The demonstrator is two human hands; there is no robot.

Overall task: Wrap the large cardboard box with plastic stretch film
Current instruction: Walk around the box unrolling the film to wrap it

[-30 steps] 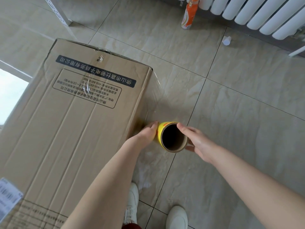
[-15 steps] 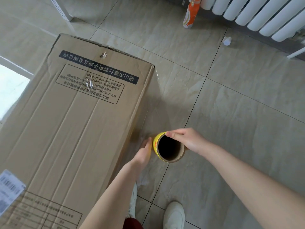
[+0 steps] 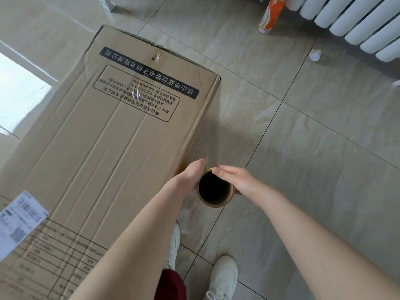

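Note:
A large brown cardboard box (image 3: 104, 148) with black printed text and a white shipping label stands on the tiled floor, filling the left half of the view. Clear stretch film lies over its top and right side. Right beside the box's right face is the film roll (image 3: 216, 199), seen end-on as a cardboard tube with a dark hollow. My left hand (image 3: 192, 172) lies flat against the roll's left side, between roll and box. My right hand (image 3: 234, 180) grips the roll's rim from the right, fingers over the top edge.
A white radiator (image 3: 355, 24) runs along the top right, with an orange spray bottle (image 3: 271, 16) and a small white cap (image 3: 315, 55) on the floor near it. My white shoes (image 3: 223, 278) stand below the roll. A white frame leg (image 3: 107, 3) sits at top left.
The roll and both hands have moved in closer to the box's right side. My right hand shifted over the roll's top edge, and the roll's yellow band is now hidden by my hands.

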